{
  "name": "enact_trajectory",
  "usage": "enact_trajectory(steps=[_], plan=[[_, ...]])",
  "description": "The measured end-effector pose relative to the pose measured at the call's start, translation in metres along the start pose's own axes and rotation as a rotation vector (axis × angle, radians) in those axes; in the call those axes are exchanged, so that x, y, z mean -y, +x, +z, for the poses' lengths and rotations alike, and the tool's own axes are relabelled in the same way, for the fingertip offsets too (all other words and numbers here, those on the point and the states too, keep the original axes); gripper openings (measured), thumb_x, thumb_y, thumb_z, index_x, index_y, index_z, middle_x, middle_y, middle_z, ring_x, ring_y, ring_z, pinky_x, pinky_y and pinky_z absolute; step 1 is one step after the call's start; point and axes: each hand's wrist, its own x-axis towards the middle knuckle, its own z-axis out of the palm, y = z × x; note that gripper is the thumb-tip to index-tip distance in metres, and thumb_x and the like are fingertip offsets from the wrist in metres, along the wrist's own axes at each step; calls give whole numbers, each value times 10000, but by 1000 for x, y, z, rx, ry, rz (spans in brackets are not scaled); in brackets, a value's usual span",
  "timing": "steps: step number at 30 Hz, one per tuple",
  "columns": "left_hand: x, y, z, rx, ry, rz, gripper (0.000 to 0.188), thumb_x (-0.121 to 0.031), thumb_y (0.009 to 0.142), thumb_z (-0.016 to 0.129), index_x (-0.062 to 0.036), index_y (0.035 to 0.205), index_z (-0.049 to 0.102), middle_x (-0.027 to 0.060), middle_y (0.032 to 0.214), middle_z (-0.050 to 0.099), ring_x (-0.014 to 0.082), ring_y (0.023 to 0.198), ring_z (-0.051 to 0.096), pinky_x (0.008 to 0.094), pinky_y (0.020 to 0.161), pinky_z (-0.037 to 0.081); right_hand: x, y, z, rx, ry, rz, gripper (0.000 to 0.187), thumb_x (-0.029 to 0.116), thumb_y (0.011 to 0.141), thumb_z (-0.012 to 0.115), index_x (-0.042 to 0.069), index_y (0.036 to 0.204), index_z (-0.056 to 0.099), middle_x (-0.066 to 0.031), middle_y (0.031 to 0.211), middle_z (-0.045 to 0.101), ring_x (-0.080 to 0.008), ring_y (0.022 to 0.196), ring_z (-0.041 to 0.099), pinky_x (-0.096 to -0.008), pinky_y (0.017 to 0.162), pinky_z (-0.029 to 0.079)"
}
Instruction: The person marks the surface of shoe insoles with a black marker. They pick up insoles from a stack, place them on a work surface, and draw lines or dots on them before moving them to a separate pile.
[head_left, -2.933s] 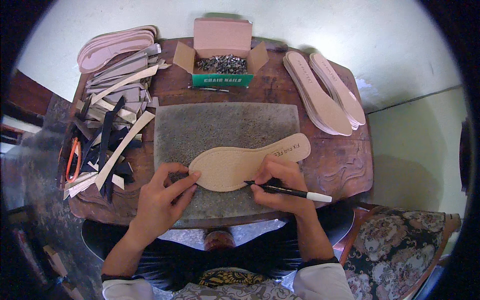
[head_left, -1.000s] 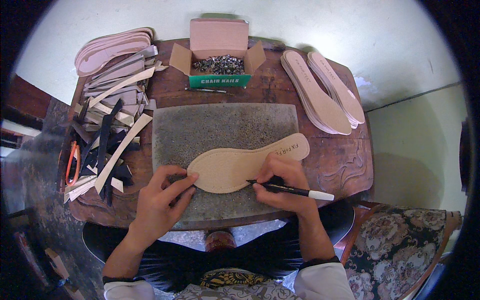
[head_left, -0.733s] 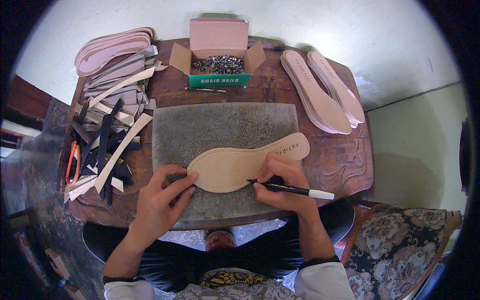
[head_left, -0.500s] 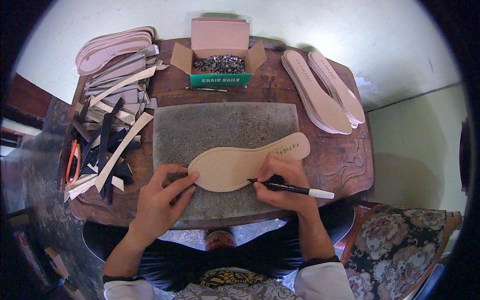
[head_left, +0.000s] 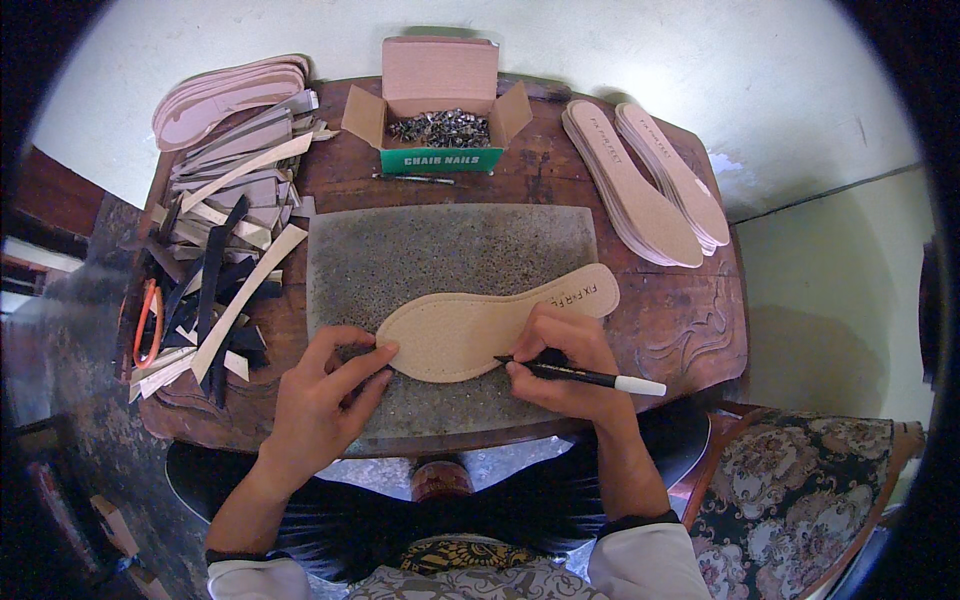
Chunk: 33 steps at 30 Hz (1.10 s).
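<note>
A beige insole with a stitched line near its edge lies slanted over a speckled grey mat, its printed heel end reaching past the mat at the right. My left hand pinches the rounded toe end between thumb and fingers. In my right hand is a black marker with a white rear end, its tip at the insole's lower edge. The right hand's fingers rest over part of the insole and cover some of its print.
Behind the mat stands an open green box of nails, with a thin metal rod before it. Stacked insoles lie far right, more far left. Strap pieces and orange-handled scissors crowd the left. A patterned chair stands lower right.
Almost nothing differs. The marker and my right hand have shifted only very slightly; the insole and my left hand keep their places.
</note>
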Motion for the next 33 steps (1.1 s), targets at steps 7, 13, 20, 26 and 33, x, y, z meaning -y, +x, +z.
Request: enact_trajectory(steps=[7,13,20,26,33], plan=[[-2,1,-1,6,-5,-2,341,-31,800,781,-99,1130,729,90,1088,613,173,623,598,313,549,505,1,1,-1,3,23,2,215,-14,665,758,22,714,552,-89,739,628,-207,680,654,-299,616,495],[-1,0,0,6,-8,-7,364,-5,794,777,-117,1138,741,84,1110,626,124,648,600,262,554,494,0,1,0,0,23,17,213,-22,664,753,21,714,551,-90,737,627,-205,683,656,-297,616,495],[-4,2,-3,19,-11,-15,362,-6,796,777,-114,1140,738,86,1109,625,129,653,605,265,556,493,1,0,-1,-11,27,14,212,-28,661,753,23,722,556,-91,735,626,-203,679,649,-298,614,493],[-2,0,-2,24,1,-20,358,-8,796,779,-115,1136,740,90,1114,626,139,672,623,269,570,507,0,1,4,-22,55,-117,208,-43,656,744,26,717,558,-99,737,628,-214,685,648,-308,610,498],[-1,0,-2,19,6,-4,355,-16,795,783,-115,1133,740,97,1111,631,151,709,642,279,592,524,2,0,9,-28,72,-57,219,-51,640,744,20,708,548,-108,728,625,-219,677,651,-310,607,501]])
